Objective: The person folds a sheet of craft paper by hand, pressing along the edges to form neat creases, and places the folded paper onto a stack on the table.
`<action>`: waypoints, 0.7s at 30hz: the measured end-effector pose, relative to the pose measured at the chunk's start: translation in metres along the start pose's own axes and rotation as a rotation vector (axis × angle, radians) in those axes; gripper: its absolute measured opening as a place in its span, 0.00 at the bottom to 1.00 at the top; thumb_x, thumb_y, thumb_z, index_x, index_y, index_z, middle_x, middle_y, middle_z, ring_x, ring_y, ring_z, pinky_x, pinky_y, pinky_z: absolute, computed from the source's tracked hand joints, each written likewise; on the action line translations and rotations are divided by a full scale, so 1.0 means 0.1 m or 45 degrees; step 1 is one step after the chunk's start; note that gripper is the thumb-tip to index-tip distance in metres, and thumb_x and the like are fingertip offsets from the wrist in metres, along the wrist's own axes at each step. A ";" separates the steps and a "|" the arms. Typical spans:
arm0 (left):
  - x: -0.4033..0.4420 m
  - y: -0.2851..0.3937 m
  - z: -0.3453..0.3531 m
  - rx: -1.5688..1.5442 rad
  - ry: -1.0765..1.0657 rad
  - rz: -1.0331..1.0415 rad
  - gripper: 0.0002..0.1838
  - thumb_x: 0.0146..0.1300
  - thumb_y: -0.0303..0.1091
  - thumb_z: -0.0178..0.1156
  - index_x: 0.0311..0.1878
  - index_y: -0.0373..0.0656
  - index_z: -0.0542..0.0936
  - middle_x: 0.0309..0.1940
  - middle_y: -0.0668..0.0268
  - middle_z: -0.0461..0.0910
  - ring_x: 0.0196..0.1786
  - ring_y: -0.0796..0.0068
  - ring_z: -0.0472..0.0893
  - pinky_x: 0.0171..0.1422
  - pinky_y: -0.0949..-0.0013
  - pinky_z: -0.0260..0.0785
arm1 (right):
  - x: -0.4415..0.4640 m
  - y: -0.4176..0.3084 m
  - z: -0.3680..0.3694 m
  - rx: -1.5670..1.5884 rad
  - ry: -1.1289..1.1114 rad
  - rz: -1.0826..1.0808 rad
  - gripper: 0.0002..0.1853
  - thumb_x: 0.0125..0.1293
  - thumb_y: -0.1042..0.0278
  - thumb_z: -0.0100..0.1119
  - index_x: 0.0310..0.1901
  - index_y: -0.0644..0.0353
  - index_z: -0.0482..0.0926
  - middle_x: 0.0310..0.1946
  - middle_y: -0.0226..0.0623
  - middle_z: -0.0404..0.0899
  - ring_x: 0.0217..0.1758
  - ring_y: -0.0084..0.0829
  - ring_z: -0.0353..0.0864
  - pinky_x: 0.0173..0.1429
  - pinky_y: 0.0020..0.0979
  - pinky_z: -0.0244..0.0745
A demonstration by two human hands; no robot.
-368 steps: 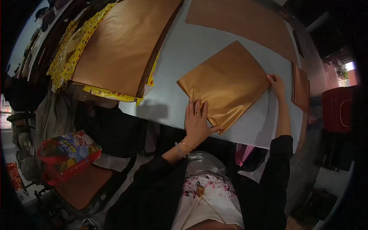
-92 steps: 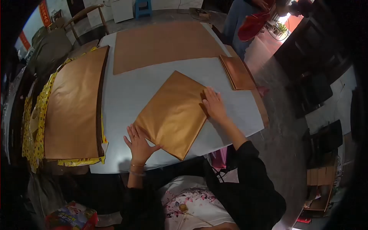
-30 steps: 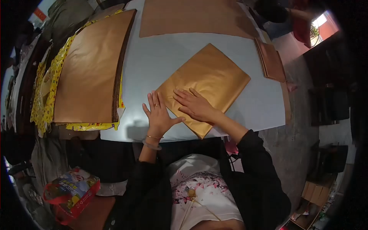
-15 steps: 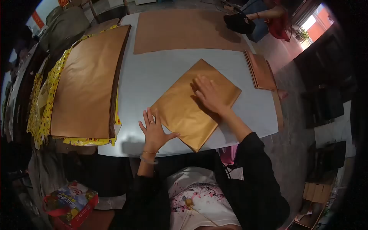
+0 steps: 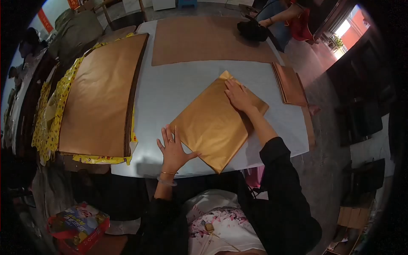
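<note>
The right hand [image 5: 239, 95] had slid from the middle of the gold paper [image 5: 212, 123] towards its far corner, so its pressure probably fell nearer that corner. It lay open, palm down. The left hand [image 5: 174, 154] was open too, fingers spread, thumb at the near left edge; the paper lay between and under the two. Left of that hand sat the big stack [image 5: 100, 97]; right of the other, the small stack [image 5: 291, 85]. The right palm hid some paper, and a person's hand [image 5: 266, 22] met a black item [image 5: 251, 32] too dark to name.
</note>
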State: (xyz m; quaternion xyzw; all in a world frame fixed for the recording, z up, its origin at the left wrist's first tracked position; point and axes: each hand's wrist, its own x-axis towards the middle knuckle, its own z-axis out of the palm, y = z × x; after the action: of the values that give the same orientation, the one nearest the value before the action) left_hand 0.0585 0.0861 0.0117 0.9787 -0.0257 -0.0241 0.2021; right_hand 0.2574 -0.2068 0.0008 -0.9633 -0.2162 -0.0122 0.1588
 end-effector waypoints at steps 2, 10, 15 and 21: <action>0.01 0.00 -0.02 -0.011 -0.035 -0.024 0.71 0.34 0.74 0.69 0.74 0.37 0.48 0.75 0.44 0.36 0.78 0.43 0.34 0.69 0.26 0.34 | -0.01 0.21 -0.07 -0.014 0.058 0.290 0.29 0.76 0.49 0.34 0.72 0.55 0.55 0.75 0.36 0.51 0.78 0.35 0.48 0.78 0.46 0.40; 0.02 0.01 0.00 0.012 -0.022 -0.026 0.72 0.34 0.75 0.68 0.75 0.38 0.47 0.75 0.44 0.37 0.78 0.44 0.34 0.69 0.28 0.33 | -0.19 -0.50 0.04 -0.048 0.241 -0.119 0.28 0.75 0.52 0.36 0.71 0.57 0.57 0.74 0.37 0.54 0.77 0.38 0.49 0.78 0.46 0.40; 0.02 -0.01 0.02 0.015 0.011 -0.006 0.72 0.34 0.75 0.67 0.75 0.39 0.46 0.75 0.44 0.37 0.78 0.44 0.35 0.69 0.28 0.34 | -0.38 -1.31 0.23 0.214 -0.135 -0.519 0.26 0.74 0.56 0.40 0.70 0.56 0.60 0.73 0.39 0.54 0.77 0.38 0.50 0.78 0.46 0.41; 0.00 -0.07 0.11 0.072 0.083 0.051 0.73 0.34 0.77 0.65 0.74 0.34 0.46 0.75 0.43 0.39 0.78 0.44 0.37 0.69 0.29 0.34 | -0.03 -0.84 0.25 -0.014 -0.081 -0.336 0.27 0.75 0.50 0.35 0.71 0.52 0.59 0.75 0.32 0.52 0.78 0.32 0.48 0.78 0.47 0.39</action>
State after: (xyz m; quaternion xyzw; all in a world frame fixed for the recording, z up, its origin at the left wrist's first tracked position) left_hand 0.0585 0.0884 -0.0013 0.9836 -0.0393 0.0125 0.1756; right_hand 0.2179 -0.1289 0.0023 -0.9273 -0.3458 -0.0035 0.1434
